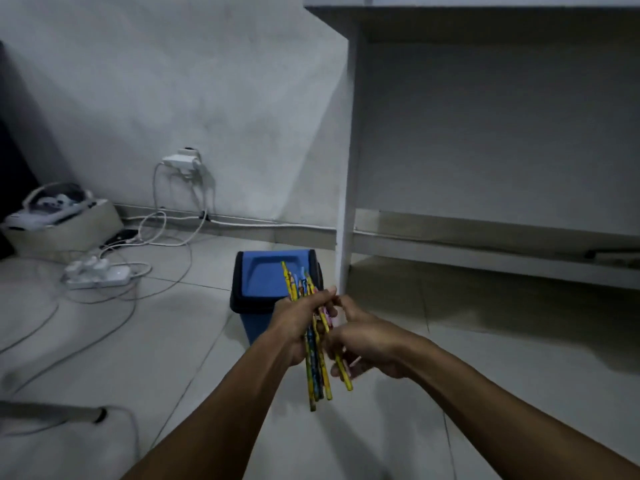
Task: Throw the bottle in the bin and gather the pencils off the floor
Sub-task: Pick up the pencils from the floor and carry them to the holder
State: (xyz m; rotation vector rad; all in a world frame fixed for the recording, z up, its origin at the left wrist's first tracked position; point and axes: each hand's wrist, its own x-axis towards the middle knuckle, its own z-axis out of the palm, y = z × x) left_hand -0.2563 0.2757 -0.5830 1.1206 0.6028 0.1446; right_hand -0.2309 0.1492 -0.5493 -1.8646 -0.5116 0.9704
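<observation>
Pencils (316,355) bunched upright-ish, held in the air just in front of bin (258,289). Left hand (298,323) fingers clenched round the bunch mid-length; right hand (367,344) fingers grasping one yellow pencil at bunch's edge. Desk leg (346,202) just beside bin; power strip (98,273) w/ cables well apart from bin on floor.

two bare forearms come up from the lower edge of the head view, uncovered along the whole length that shows, with no sleeve edge in sight. the left hand (294,323) and the right hand (372,344) are both bare too: no gloves, and nothing worn at either wrist that can be made out. the arms are slim and the fingers long. dim light and some blur hide finer detail such as nails or small marks, and no other part of the person shows.
</observation>
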